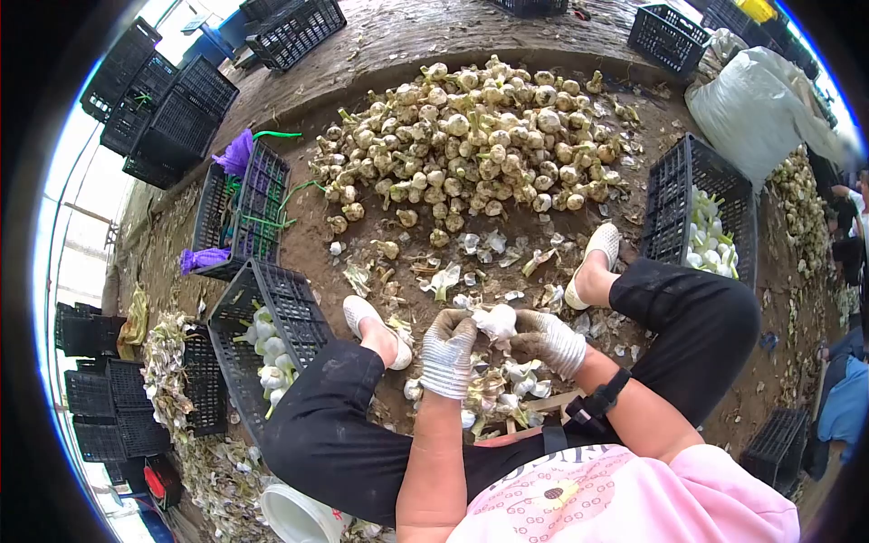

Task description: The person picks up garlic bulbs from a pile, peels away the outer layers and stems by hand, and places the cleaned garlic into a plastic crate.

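Note:
My left hand [449, 351], in a dirty white-cuffed glove, is closed on the left side of a white garlic bulb [495, 323]. From the other side my right hand [549, 342], gloved the same way, grips that bulb too. The bulb is held above the ground between my feet. Below my hands lie several cleaned garlic bulbs [513, 378] and loose skins. Ahead of my feet rises a large pile of unpeeled, soil-stained garlic [471, 145]. Scraps of papery skin [444, 280] are strewn over the dirt between the pile and my hands.
A black crate [303, 308] with white bulbs stands at my left leg, another crate [672, 195] with bulbs at my right. Behind the left one, a crate [262, 195] carries purple netting. A white sack [756, 109] sits far right, a white bucket [294, 516] near left.

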Tool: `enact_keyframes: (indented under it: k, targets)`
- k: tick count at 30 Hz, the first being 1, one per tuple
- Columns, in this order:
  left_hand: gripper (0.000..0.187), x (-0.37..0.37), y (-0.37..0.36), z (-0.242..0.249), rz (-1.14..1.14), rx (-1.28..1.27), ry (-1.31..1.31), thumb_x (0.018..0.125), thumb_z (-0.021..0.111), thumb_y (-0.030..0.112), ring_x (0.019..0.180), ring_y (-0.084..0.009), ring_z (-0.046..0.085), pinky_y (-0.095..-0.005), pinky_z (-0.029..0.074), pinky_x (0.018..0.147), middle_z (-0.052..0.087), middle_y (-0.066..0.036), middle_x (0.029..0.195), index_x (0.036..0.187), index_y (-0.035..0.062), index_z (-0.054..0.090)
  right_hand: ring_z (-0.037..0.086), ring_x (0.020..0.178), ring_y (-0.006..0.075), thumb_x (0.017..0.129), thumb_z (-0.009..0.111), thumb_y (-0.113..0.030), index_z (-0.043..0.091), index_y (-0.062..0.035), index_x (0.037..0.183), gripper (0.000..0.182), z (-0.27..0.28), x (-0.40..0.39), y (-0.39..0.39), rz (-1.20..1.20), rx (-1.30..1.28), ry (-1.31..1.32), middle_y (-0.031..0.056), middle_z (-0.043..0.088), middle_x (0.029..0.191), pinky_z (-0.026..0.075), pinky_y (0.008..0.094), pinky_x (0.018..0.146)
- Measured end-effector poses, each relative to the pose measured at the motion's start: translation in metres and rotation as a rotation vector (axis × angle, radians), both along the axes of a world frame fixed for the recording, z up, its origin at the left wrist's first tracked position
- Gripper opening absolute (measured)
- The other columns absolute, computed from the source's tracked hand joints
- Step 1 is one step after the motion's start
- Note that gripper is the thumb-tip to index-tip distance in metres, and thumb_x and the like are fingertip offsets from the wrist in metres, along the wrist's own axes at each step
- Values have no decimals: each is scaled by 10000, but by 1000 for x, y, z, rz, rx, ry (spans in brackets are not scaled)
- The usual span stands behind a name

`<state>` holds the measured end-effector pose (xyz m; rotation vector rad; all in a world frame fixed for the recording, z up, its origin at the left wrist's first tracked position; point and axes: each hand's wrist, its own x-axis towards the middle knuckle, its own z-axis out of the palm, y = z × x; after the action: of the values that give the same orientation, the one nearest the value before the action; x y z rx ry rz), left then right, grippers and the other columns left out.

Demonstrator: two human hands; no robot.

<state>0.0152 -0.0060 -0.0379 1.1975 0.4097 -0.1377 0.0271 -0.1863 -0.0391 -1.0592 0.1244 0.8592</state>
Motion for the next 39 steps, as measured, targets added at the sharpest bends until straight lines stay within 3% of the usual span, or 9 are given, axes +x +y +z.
enact_keyframes:
  k: [4, 7, 11, 15, 21, 27, 33, 36, 39]
  targets:
    - [93, 12, 20, 1, 186, -749, 113, 833, 566, 119, 584, -175, 566, -314, 515, 582, 588, -62, 718, 867, 33, 564, 505, 649, 59, 835, 613, -257, 560, -52, 1127, 361, 10, 1, -4, -66, 2, -92, -26, 591, 828, 409, 211, 555]
    - [122, 16, 29, 47, 254, -678, -31, 811, 579, 137, 610, -190, 580, -322, 517, 563, 602, -81, 735, 852, 23, 563, 527, 718, 56, 822, 638, -251, 535, -45, 1160, 409, 14, 3, -10, -51, 53, -37, -20, 598, 905, 427, 197, 607]
    - [143, 18, 67, -29, 274, -232, 100, 804, 577, 118, 706, -208, 599, -311, 511, 594, 620, -121, 848, 904, 16, 568, 538, 723, 57, 777, 691, -328, 531, -60, 1171, 502, 4, -1, -19, -197, 420, 161, -16, 591, 955, 441, 190, 619]
    - [515, -2, 28, -44, -538, 1054, -12, 679, 729, 101, 951, -236, 547, -284, 464, 808, 567, -150, 1052, 1130, -18, 511, 576, 750, 73, 808, 659, -282, 515, -58, 1177, 455, -9, -3, -37, -226, 572, 243, -3, 595, 923, 482, 205, 639]
    - [335, 14, -38, 14, -160, 323, -188, 794, 681, 184, 786, -129, 531, -260, 458, 688, 553, -87, 956, 1025, -33, 574, 549, 685, 68, 809, 646, -343, 515, -74, 1182, 478, -3, -9, -32, -250, 410, 187, -24, 581, 823, 437, 189, 575]
    - [62, 21, -46, 38, -102, 198, -129, 802, 629, 49, 613, -57, 503, -203, 403, 573, 584, -11, 678, 827, -2, 606, 516, 708, 53, 797, 654, -386, 518, -90, 1173, 497, 1, -9, -28, -256, 398, 157, -40, 565, 872, 405, 185, 559]
    - [63, 32, -23, 47, -4, -9, -129, 803, 600, -8, 680, -135, 578, -244, 500, 644, 620, -72, 808, 852, 19, 570, 514, 610, 77, 819, 631, -374, 490, -112, 1164, 455, 1, -2, -38, -416, 382, 202, -20, 560, 759, 415, 226, 556]
    - [294, 24, 0, -68, -366, 1068, -46, 711, 672, 86, 756, -225, 623, -318, 506, 691, 617, -124, 923, 972, 51, 541, 518, 610, 115, 829, 621, -345, 492, -128, 1157, 414, -3, 10, -58, -626, 513, 113, -6, 582, 801, 455, 273, 598]
    - [351, 11, -10, -85, -434, 1145, -178, 697, 675, 229, 708, -327, 589, -395, 473, 677, 609, -152, 902, 968, 42, 552, 564, 816, 179, 822, 633, -257, 447, -106, 1224, 467, 38, 21, -82, -643, 844, -174, 72, 578, 1029, 486, 341, 739]
